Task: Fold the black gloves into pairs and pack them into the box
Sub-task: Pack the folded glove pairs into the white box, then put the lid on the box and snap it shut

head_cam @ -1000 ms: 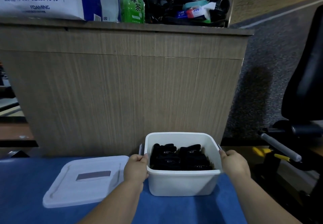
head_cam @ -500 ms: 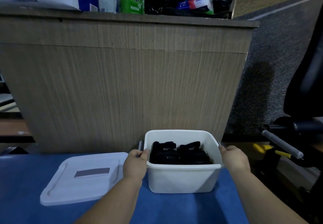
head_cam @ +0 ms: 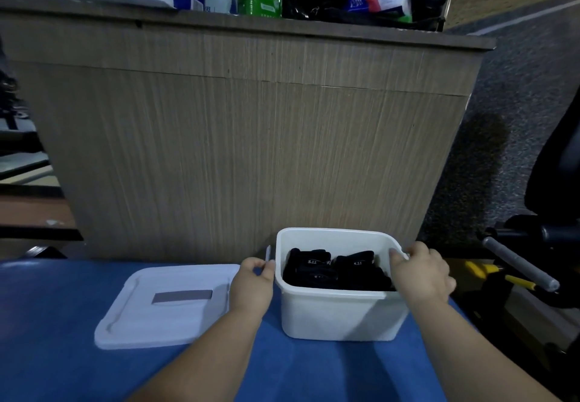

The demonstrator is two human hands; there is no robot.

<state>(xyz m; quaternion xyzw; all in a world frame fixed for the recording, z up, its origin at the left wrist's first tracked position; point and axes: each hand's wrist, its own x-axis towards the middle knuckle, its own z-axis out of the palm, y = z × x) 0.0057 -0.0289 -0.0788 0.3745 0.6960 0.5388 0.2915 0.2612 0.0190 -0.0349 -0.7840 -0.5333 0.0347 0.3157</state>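
Gloves (head_cam: 329, 271): black, folded, inside box (head_cam: 339, 317).
Left hand (head_cam: 254, 287): my fingers (head_cam: 251, 264) grasp box's left rim.
Right hand (head_cam: 422, 274): grasps right rim.
Lid (head_cam: 169, 317): left of box.

Head-worn wide view looks down and forward, seemingly close above the box (head_cam: 342, 313).

Blue tabletop (head_cam: 47, 323) in front of me. On it: white box (head_cam: 339, 317) upright, right of centre; white lid (head_cam: 169, 317) flat just left of it, grey label (head_cam: 182, 297) up.
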